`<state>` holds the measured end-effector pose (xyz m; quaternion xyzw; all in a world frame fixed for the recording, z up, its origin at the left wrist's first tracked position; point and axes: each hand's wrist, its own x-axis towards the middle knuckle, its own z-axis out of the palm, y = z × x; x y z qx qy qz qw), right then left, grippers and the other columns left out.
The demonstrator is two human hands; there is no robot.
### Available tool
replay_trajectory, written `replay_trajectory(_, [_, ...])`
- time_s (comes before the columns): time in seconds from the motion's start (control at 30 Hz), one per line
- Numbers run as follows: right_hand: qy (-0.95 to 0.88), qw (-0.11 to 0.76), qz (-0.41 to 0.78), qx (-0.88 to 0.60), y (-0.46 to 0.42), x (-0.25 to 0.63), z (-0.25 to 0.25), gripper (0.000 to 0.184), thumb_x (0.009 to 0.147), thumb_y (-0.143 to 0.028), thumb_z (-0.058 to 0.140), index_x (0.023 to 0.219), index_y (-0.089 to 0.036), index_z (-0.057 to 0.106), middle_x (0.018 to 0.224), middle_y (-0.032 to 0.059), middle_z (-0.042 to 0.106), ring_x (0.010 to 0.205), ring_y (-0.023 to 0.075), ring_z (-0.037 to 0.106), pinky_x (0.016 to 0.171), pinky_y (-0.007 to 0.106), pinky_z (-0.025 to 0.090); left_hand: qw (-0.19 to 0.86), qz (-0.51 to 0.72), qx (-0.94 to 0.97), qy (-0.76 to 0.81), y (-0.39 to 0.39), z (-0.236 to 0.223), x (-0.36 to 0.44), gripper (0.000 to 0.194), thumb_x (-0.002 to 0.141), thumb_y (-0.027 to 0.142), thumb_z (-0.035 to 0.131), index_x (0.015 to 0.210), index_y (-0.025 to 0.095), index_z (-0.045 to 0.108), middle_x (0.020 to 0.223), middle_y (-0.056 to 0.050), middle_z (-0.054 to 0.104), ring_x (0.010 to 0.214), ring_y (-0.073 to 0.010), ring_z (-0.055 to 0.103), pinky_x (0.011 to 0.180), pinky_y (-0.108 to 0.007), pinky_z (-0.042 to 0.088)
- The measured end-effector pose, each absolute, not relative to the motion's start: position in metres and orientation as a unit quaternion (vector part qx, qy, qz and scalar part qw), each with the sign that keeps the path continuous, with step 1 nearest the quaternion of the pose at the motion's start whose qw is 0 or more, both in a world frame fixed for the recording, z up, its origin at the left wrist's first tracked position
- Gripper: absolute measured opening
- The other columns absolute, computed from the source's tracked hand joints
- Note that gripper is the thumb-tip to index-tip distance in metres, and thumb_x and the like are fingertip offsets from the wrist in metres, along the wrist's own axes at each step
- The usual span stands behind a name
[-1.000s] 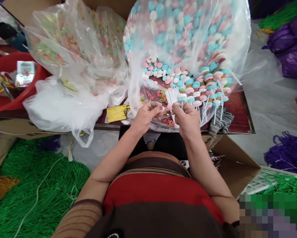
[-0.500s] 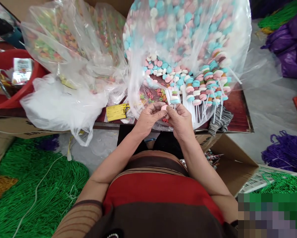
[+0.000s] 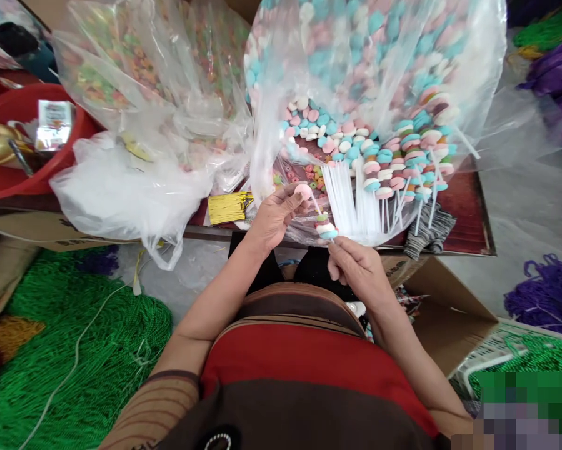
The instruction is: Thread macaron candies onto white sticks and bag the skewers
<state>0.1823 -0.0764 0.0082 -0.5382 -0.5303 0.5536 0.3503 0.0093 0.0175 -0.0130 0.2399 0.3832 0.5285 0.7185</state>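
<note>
My left hand point(image 3: 274, 219) pinches a round pink marshmallow point(image 3: 302, 190) between thumb and fingers. A candy skewer point(image 3: 326, 230) leans up and left from my right hand point(image 3: 358, 265), whose closed fingers grip the lower end of its white stick. Threaded on that stick are blue and white marshmallow discs with small reddish and green pieces above. Its bare upper tip reaches the pink marshmallow; whether it has gone in, I cannot tell. Just beyond lie a bundle of white sticks point(image 3: 341, 199) and several loaded skewers point(image 3: 409, 156).
A large clear bag point(image 3: 374, 56) of pastel marshmallows stands behind, with a bag of ring candies point(image 3: 140, 62) to its left. Yellow twist ties point(image 3: 227, 208), a white plastic bag point(image 3: 125, 190), a red basin point(image 3: 37, 172) and a grey glove point(image 3: 431, 231) lie along the table.
My hands have moved apart. The right one has come down and right with the skewer, which now tilts left; the left still holds the pink marshmallow. The whole view has shifted slightly.
</note>
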Motion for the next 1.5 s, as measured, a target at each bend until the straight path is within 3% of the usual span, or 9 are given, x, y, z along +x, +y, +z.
replay_trajectory(0.27, [-0.588, 0.343, 0.489, -0.545, -0.072, 0.183, 0.006, 0.040, 0.100, -0.046, 0.052, 0.068, -0.022, 0.053, 0.046, -0.0061, 0.044, 0.045, 0.0098, 0.039, 0.050, 0.025, 0.032, 0.701, 0.537, 0.312, 0.350, 0.018, -0.029, 0.010, 0.043, 0.062, 0.043, 0.097, 0.095, 0.022, 0.079, 0.089, 0.003, 0.075, 0.074, -0.0079, 0.066, 0.071, -0.022, 0.056])
replay_trajectory(0.37, [-0.578, 0.341, 0.488, -0.558, -0.073, 0.188, 0.002, 0.036, 0.098, -0.046, 0.054, 0.073, -0.021, 0.058, 0.047, -0.0071, 0.040, 0.044, 0.0094, 0.035, 0.047, 0.025, 0.028, 0.631, 0.547, 0.405, 0.371, 0.018, -0.038, 0.006, 0.040, 0.068, 0.046, 0.093, 0.099, 0.024, 0.079, 0.096, 0.002, 0.075, 0.083, -0.0099, 0.067, 0.079, -0.025, 0.056])
replay_trajectory(0.6, [-0.529, 0.359, 0.508, -0.577, -0.075, 0.188, 0.004, 0.035, 0.096, -0.047, 0.057, 0.074, -0.021, 0.060, 0.047, -0.0076, 0.036, 0.043, 0.0083, 0.031, 0.044, 0.025, 0.024, 0.349, 0.544, 0.649, 0.401, 0.015, -0.047, 0.004, 0.030, 0.091, 0.049, 0.072, 0.106, 0.023, 0.077, 0.105, -0.004, 0.074, 0.101, -0.0145, 0.068, 0.091, -0.029, 0.054])
replay_trajectory(0.8, [-0.485, 0.388, 0.530, -0.577, -0.076, 0.167, 0.008, 0.038, 0.092, -0.053, 0.062, 0.071, -0.021, 0.060, 0.047, -0.0076, 0.037, 0.041, 0.0079, 0.032, 0.043, 0.024, 0.025, 0.305, 0.529, 0.657, 0.443, 0.009, -0.054, 0.010, 0.034, 0.097, 0.052, 0.063, 0.112, 0.024, 0.075, 0.103, -0.004, 0.075, 0.098, -0.0144, 0.070, 0.086, -0.028, 0.056])
replay_trajectory(0.97, [-0.437, 0.412, 0.546, -0.584, -0.071, 0.160, -0.001, 0.038, 0.091, -0.056, 0.063, 0.084, -0.019, 0.070, 0.046, -0.0080, 0.040, 0.041, 0.0081, 0.032, 0.042, 0.024, 0.023, 0.269, 0.534, 0.693, 0.403, 0.002, -0.051, 0.013, 0.029, 0.102, 0.043, 0.057, 0.114, 0.022, 0.074, 0.104, -0.006, 0.075, 0.102, -0.0149, 0.069, 0.093, -0.031, 0.054])
replay_trajectory(1.13, [-0.409, 0.419, 0.565, -0.581, -0.063, 0.161, -0.017, 0.045, 0.087, -0.064, 0.066, 0.086, -0.019, 0.069, 0.048, -0.0069, 0.049, 0.039, 0.0072, 0.029, 0.039, 0.024, 0.020, 0.402, 0.525, 0.644, 0.384, -0.004, -0.045, 0.011, 0.033, 0.102, 0.048, 0.056, 0.120, 0.026, 0.073, 0.114, -0.006, 0.074, 0.110, -0.0176, 0.069, 0.102, -0.035, 0.053])
replay_trajectory(1.27, [-0.402, 0.424, 0.578, -0.569, -0.062, 0.162, -0.019, 0.048, 0.083, -0.067, 0.070, 0.081, -0.020, 0.068, 0.051, -0.0065, 0.050, 0.040, 0.0064, 0.027, 0.039, 0.025, 0.016, 0.572, 0.549, 0.477, 0.379, -0.004, -0.039, 0.013, 0.048, 0.096, 0.058, 0.062, 0.137, 0.033, 0.063, 0.120, -0.004, 0.073, 0.102, -0.0182, 0.072, 0.094, -0.036, 0.057])
replay_trajectory(1.4, [-0.386, 0.435, 0.601, -0.548, -0.065, 0.163, -0.017, 0.046, 0.081, -0.065, 0.074, 0.087, -0.020, 0.067, 0.054, -0.0073, 0.052, 0.040, 0.0053, 0.027, 0.039, 0.023, 0.015, 0.688, 0.484, 0.417, 0.345, -0.006, -0.035, 0.024, 0.046, 0.090, 0.061, 0.069, 0.118, 0.024, 0.072, 0.108, -0.006, 0.078, 0.097, -0.0184, 0.074, 0.090, -0.033, 0.058])
replay_trajectory(1.5, [-0.365, 0.476, 0.578, -0.553, -0.067, 0.168, -0.021, 0.041, 0.079, -0.058, 0.079, 0.081, -0.020, 0.062, 0.056, -0.0076, 0.054, 0.040, 0.0045, 0.029, 0.039, 0.022, 0.017, 0.673, 0.491, 0.425, 0.354, -0.012, -0.038, 0.037, 0.047, 0.084, 0.064, 0.074, 0.107, 0.023, 0.072, 0.100, -0.004, 0.079, 0.091, -0.0161, 0.073, 0.087, -0.030, 0.058])
